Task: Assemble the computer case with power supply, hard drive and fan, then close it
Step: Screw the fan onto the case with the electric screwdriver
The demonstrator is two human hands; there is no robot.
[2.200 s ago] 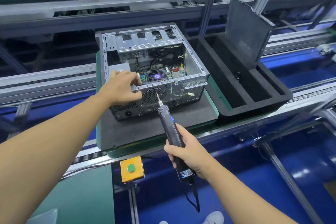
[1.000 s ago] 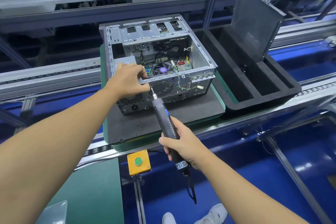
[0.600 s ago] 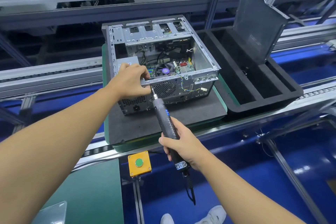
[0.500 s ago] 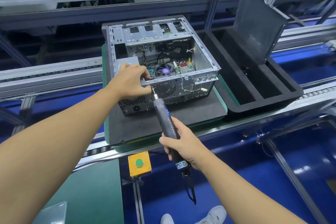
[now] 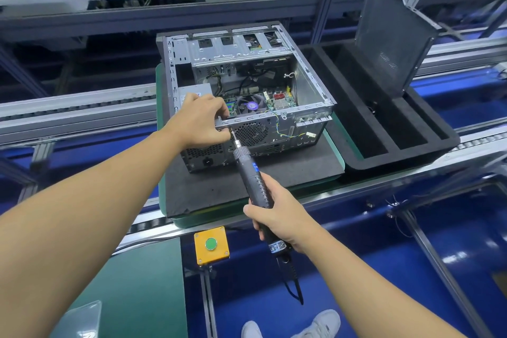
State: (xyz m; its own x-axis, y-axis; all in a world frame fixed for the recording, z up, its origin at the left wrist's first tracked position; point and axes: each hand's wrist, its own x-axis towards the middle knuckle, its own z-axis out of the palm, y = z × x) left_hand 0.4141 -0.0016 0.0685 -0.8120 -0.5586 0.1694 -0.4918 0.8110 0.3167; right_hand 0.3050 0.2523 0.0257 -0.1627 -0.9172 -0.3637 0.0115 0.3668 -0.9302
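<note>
Driving a screw into the computer case [image 5: 310, 107] on the mat, your right hand [image 5: 277, 217] gripped the screwdriver [image 5: 251, 173] while your left hand [image 5: 200, 122] pinched the rim; a tilted bit could have slipped.

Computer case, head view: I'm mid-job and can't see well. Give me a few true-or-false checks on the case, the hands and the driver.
1. The right hand grips the electric screwdriver. True.
2. The driver's tip is at the rear panel of the computer case, beside the round fan grille. True.
3. The side panel is already fitted on the case. False: the case is open on top, and the panel stands in the black foam tray to its right.
4. The left hand rests on the yellow button box. False: it pinches at the case's rear top edge, by the driver tip.
</note>
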